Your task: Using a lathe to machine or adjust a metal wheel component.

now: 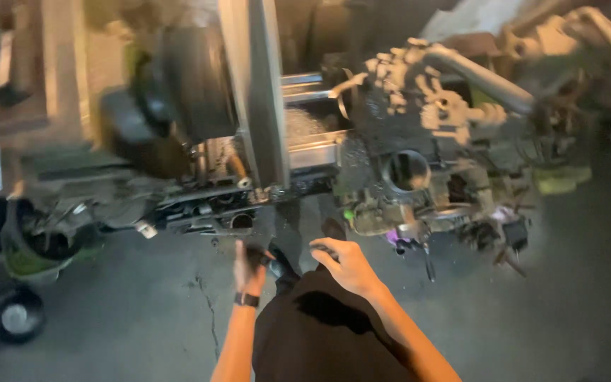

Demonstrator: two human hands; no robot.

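Note:
My left hand (250,267) is raised edge-on over the concrete floor, a dark band on its wrist and something small and dark between its fingers; blur hides what it is. To its right, my right hand (348,263) hangs with fingers curled downward and nothing visible in it. Both hands are just short of a grimy engine block (408,152) with a round bore, which rests low in front of me. My dark trousers and shoes show between the hands.
A grey metal upright (256,92) rises in front of the machinery. A dark wheel (185,85) sits behind it at left. A green bucket of parts (40,247) and a small round black caster (15,315) lie on the cracked floor at left. Loose tools lie at right.

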